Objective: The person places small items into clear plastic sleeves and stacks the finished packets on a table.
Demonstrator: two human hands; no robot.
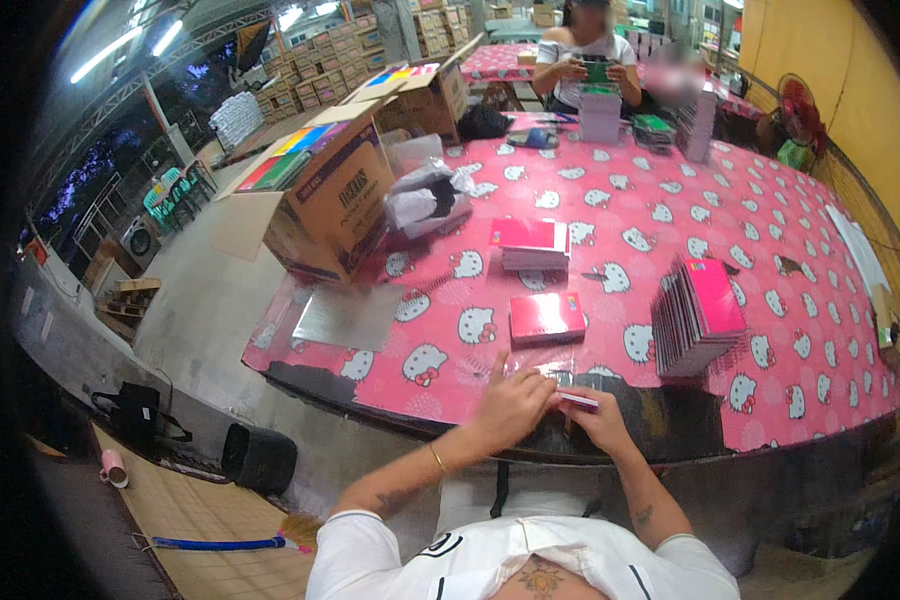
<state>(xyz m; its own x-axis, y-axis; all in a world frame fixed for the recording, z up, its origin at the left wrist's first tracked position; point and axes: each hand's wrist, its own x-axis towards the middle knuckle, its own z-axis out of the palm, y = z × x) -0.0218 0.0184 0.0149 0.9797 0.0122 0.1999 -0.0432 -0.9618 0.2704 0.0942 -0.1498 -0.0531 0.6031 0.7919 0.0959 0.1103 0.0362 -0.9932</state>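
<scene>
Your left hand (pixel 513 403) and right hand (pixel 592 415) meet at the near edge of the table (pixel 670 215), which is covered in a pink cartoon-cat cloth. Between them you hold a thin, flat, plastic-wrapped item (pixel 573 398) with a pink edge; your right hand's fingers are closed around its right end, and your left hand lies over its left part with fingers curled down on the wrapping, though how firmly the left grips I cannot tell. The item sits just at the table's near rim, directly in front of you. Just beyond your hands lies a single pink notebook (pixel 547 318), flat on the cloth and apart from the item you hold. Farther off stands a short stack of pink notebooks (pixel 531 245). To the right, near your right hand but not touching it, is a leaning row of spiral notebooks (pixel 698 315). At the far left sits an open cardboard box (pixel 320 195) with coloured stock inside, and beside it a crumpled plastic bag (pixel 426 200). At the far end of the table another person (pixel 587 55) handles a green item.
</scene>
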